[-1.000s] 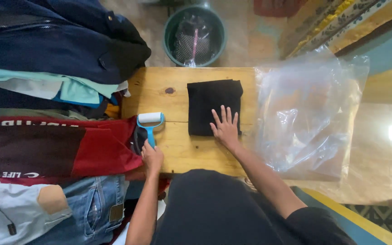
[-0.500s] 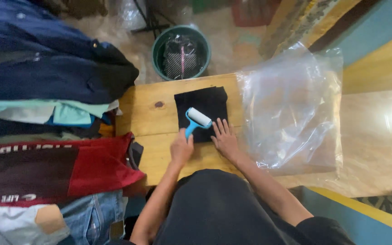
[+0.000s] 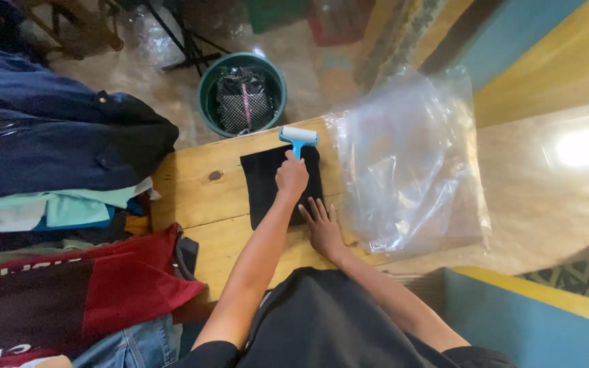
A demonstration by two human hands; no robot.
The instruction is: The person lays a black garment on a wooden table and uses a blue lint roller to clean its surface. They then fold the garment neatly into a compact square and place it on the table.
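Folded black cloth garment (image 3: 267, 187): flat on wooden worktop (image 3: 192, 197). Left hand (image 3: 292, 177) grips blue-handled lint roller (image 3: 298, 138) at garment's far edge; right hand (image 3: 322, 225) open, pressing its near edge. Risk: garment bunching if that hand lifts.

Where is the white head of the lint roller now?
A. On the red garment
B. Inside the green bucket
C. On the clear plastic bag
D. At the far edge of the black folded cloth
D: the left hand holds the lint roller, its head at the far edge of the black folded cloth.
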